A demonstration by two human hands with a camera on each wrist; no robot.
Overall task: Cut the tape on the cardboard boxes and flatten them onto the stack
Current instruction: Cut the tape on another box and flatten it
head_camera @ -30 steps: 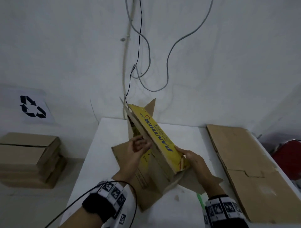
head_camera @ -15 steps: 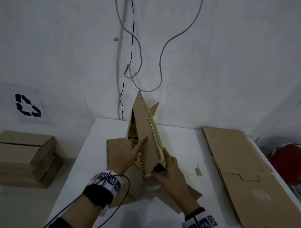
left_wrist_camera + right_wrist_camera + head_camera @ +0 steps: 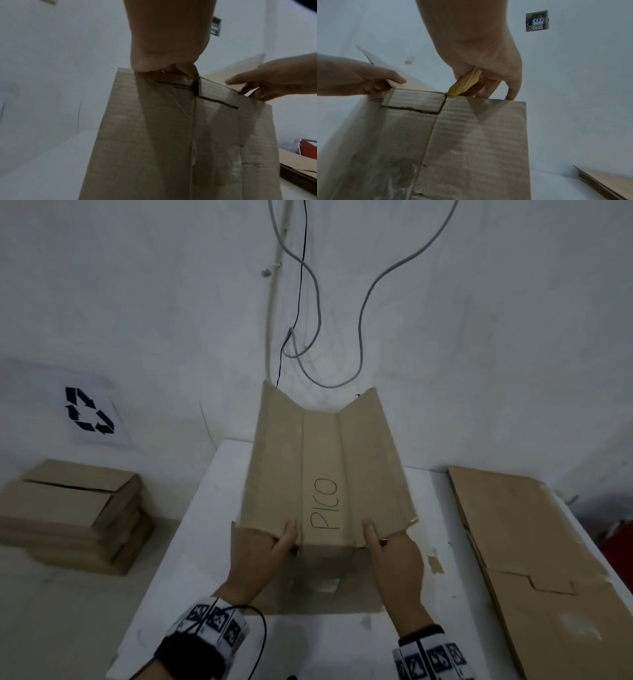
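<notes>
Both the left hand (image 3: 265,556) and right hand (image 3: 397,556) pinch the collapsed box's (image 3: 325,467) near edge; the flattened stack (image 3: 534,542) lies at three o'clock, nearer the right hand.

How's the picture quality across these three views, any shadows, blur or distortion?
Head view: dim, wide-angle bending at the edges, PICO box sharp. Left wrist view: soft, murky, left hand shadowing the cardboard. Right wrist view: right hand casts a wedge shadow, slight blur.
</notes>
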